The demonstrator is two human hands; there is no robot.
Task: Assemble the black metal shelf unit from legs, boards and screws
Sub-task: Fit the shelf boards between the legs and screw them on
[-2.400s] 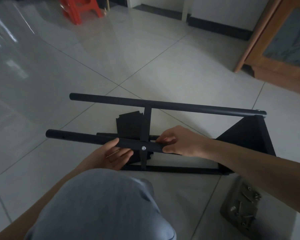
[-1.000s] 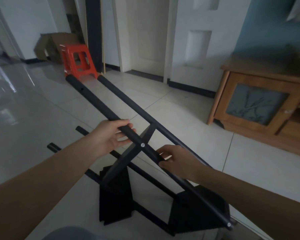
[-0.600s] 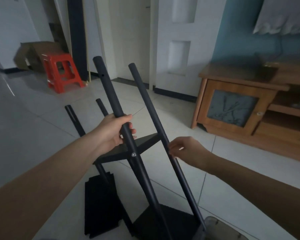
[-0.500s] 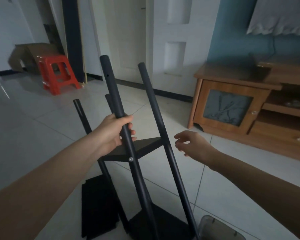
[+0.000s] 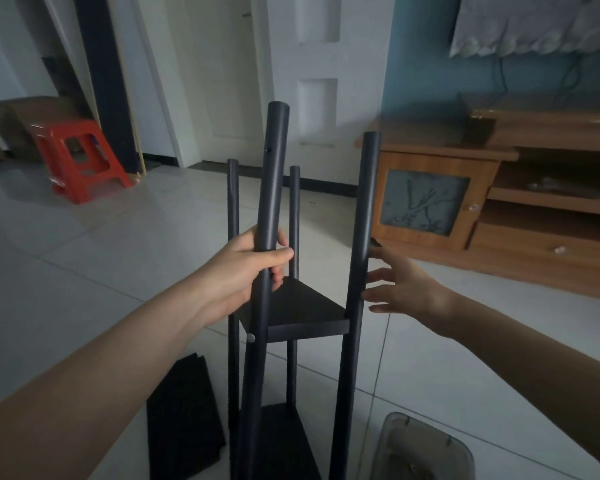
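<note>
Far left by the wall: red stool, cardboard box behind it, not in play. Spare black boards lie flat on the floor tiles, low left. Big change in the last couple secs: the shelf frame was lying on its side, now stands upright on the floor w/ all four legs pointing up, so prob. next comes fitting more boards higher up. Left hand is wrapped round the near left leg, just above the fitted middle board and its screw. Right hand let go of the near right leg approx. half a sec ago; now fingers spread, holding nothing, just beside that leg, touching or not can't tell. Lower right: clear tray, prob. screws. Wooden cabinet behind.
</note>
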